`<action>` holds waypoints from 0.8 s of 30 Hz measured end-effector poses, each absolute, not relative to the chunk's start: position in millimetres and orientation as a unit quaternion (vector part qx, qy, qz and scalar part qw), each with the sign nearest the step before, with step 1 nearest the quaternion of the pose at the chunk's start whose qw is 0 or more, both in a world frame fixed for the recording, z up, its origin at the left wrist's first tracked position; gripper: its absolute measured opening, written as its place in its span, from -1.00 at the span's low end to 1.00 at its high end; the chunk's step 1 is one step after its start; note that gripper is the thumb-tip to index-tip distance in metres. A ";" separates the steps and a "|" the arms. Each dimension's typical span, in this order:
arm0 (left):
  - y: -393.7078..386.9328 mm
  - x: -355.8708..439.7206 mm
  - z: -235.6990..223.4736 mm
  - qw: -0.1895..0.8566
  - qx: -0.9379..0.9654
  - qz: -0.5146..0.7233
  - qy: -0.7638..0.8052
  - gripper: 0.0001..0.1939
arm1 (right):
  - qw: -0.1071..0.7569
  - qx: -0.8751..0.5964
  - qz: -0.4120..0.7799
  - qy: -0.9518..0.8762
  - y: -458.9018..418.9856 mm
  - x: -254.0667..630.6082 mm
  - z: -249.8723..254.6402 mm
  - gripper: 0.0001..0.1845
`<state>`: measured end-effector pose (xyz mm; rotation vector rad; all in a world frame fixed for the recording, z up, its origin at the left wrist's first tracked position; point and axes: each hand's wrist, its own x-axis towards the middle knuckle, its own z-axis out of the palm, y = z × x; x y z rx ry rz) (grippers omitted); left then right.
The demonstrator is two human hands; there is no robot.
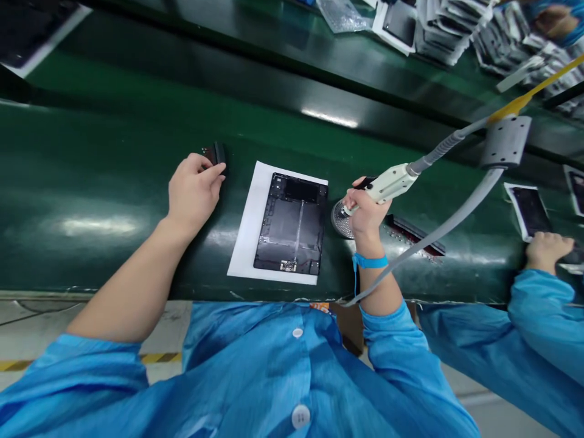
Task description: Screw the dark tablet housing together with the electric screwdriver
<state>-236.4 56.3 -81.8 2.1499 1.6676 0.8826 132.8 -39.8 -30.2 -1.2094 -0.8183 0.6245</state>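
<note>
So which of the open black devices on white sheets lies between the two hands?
The open device on the white sheet, lying between the left hand and right hand. The other device lies far right by a co-worker's hand.

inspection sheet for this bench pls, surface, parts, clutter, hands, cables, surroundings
surface: green conveyor belt, glossy, glare patches.
job's things: open tablet chassis lying flat on a white sheet; small dark part on the belt; round screw dish right of the chassis.
clutter: dark tray with small screws beside the dish.
grippers: left hand has fingertips on the small dark part; right hand has its grip around the electric screwdriver.
cables: grey cord runs from the screwdriver; blue wrist strap.
surroundings: co-worker's hand at right; stacked parts far side.
</note>
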 end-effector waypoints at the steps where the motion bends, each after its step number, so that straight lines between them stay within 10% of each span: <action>1: 55.9 -236.9 -81.2 0.145 0.743 0.307 0.577 -0.75 | 0.700 -0.544 0.278 -0.370 -39.9 132.7 -30.8 -0.80; 19: 43.7 -239.5 -65.0 0.071 0.733 0.391 0.552 -0.62 | 0.711 -0.520 0.303 -0.363 -41.7 127.5 -30.0 -0.81; 24: 33.7 -196.6 -38.0 0.194 0.725 0.400 0.526 -0.72 | 0.712 -0.521 0.304 -0.359 -40.7 126.5 -27.4 -0.80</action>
